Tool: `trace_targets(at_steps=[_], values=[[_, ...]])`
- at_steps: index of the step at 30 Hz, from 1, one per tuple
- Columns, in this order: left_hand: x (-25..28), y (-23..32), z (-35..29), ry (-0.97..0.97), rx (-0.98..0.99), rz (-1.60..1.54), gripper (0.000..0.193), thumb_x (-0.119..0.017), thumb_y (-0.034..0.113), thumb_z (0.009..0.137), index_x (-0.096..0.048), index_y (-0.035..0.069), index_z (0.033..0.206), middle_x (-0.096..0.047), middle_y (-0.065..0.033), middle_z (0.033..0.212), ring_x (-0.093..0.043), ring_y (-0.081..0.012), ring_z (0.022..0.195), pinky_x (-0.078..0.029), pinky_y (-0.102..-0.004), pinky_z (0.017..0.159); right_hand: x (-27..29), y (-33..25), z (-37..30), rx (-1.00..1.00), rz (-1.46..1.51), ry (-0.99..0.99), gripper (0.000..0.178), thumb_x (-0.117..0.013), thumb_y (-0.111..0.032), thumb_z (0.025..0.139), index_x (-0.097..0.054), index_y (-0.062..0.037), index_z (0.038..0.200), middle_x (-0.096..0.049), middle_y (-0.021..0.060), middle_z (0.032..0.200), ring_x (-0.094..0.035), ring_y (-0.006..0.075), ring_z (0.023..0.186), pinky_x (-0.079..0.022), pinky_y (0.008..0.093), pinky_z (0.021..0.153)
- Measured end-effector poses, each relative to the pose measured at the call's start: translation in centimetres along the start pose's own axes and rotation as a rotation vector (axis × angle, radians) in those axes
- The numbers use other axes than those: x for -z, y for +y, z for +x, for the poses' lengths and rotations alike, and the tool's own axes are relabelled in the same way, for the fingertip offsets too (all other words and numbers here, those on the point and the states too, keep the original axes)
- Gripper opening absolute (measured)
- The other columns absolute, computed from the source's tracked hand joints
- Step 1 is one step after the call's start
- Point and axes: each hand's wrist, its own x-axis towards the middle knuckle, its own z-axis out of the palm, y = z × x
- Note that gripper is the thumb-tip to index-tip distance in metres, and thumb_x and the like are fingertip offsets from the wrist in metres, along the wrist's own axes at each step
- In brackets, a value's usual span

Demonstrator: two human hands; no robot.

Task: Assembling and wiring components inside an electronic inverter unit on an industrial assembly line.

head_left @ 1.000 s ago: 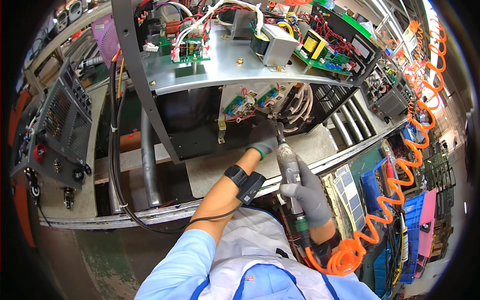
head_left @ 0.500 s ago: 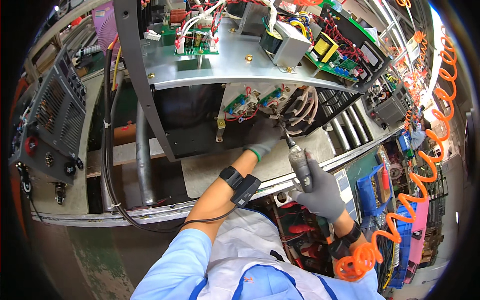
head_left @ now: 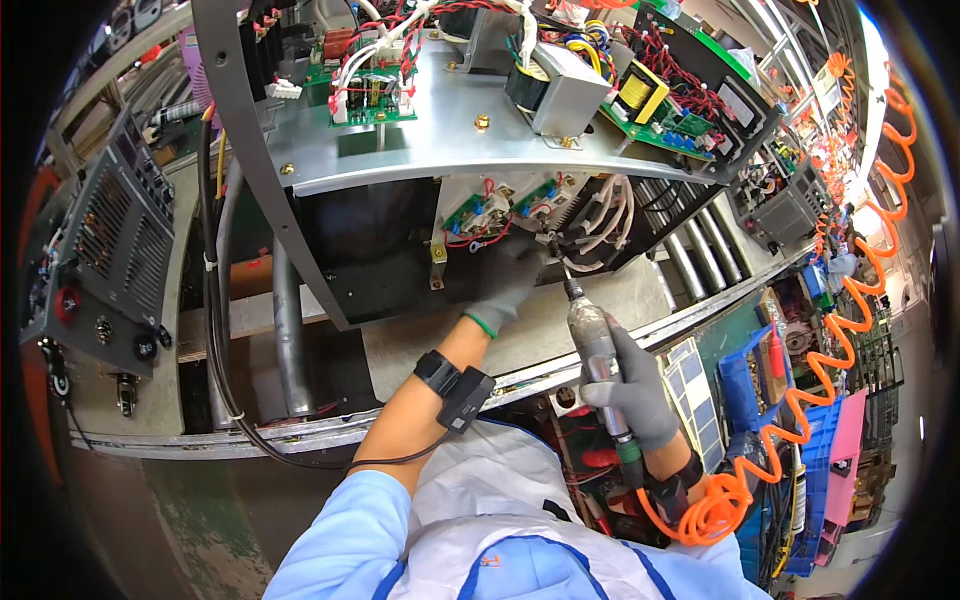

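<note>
My right hand [head_left: 640,392], in a grey glove, is wrapped round a metal air screwdriver [head_left: 598,345]. The tool is tilted, its bit end pointing up toward the lower bay of a grey metal chassis [head_left: 440,165]. Just left of the bit, my gloved left hand [head_left: 508,285] is in front of the chassis's black bottom panel; motion smears its fingers. Behind it, small green circuit boards [head_left: 470,215] with red wires sit inside the bay. Pale thick cables [head_left: 612,215] loop beside them. An orange coiled hose [head_left: 725,510] runs from the screwdriver's rear end.
A second grey machine [head_left: 95,235] with vents stands at the left on the bench. Metal rollers [head_left: 290,330] lie beneath the work. At the right are blue bins [head_left: 745,380] of small parts and a pink bin [head_left: 842,465]. Black cables [head_left: 215,330] hang at the chassis's left.
My left hand has drawn back left and toward me. My right hand has tilted the screwdriver more upright and lowered it, so its rear end and hose now show.
</note>
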Motion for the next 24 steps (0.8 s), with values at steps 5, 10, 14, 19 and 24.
trace_targets(at_steps=[5,10,14,19,24], values=[[0.3,2.6,-0.5,0.053,0.149,-0.164,0.011,-0.054,0.018,0.082,-0.058,0.007,0.082,-0.053,-0.0012,0.058,-0.046,-0.0089,0.043,-0.032,-0.0232,0.035,-0.6,-0.2,0.2,0.17,-0.908,0.119,0.087,-0.067,-0.021,0.061,-0.029,-0.0032,0.137,-0.062,0.0103,0.09,-0.06,0.0308,0.076,-0.049,0.0362,0.066],[-0.4,3.8,-0.5,0.226,0.407,-0.69,0.02,-0.053,0.031,0.084,-0.055,0.012,0.088,-0.055,-0.0028,0.064,-0.047,-0.0108,0.042,-0.035,-0.0221,0.034,0.6,-0.2,0.4,0.153,-0.439,0.057,0.083,-0.07,-0.018,0.059,-0.036,-0.001,0.133,-0.059,0.0123,0.081,-0.058,0.0183,0.062,-0.048,0.0293,0.062],[-0.6,4.4,-0.2,0.22,0.346,-0.562,0.022,-0.055,0.034,0.082,-0.053,0.012,0.085,-0.055,-0.0029,0.065,-0.047,-0.0116,0.042,-0.035,-0.0221,0.034,1.2,-1.9,0.3,-0.032,-0.31,-0.062,0.092,-0.069,-0.024,0.059,-0.026,-0.0032,0.138,-0.059,0.0202,0.098,-0.061,0.0329,0.077,-0.048,0.0318,0.07],[-0.6,3.5,0.3,0.231,0.386,-0.619,0.026,-0.054,0.036,0.081,-0.053,0.01,0.084,-0.057,-0.0047,0.067,-0.048,-0.0125,0.041,-0.035,-0.0229,0.034,-0.1,-0.7,0.4,0.099,-1.069,0.064,0.091,-0.067,-0.025,0.06,-0.025,-0.0027,0.138,-0.061,0.0213,0.088,-0.062,0.0331,0.074,-0.049,0.033,0.07],[-1.9,3.1,0.8,0.339,0.448,-0.718,0.022,-0.05,0.029,0.083,-0.054,0.007,0.081,-0.056,-0.0059,0.06,-0.047,-0.0131,0.038,-0.034,-0.0239,0.032,1.5,-1.8,0.3,0.011,-0.41,-0.041,0.092,-0.066,-0.027,0.06,-0.025,-0.0027,0.138,-0.062,0.0215,0.086,-0.063,0.0315,0.075,-0.049,0.0322,0.071]])
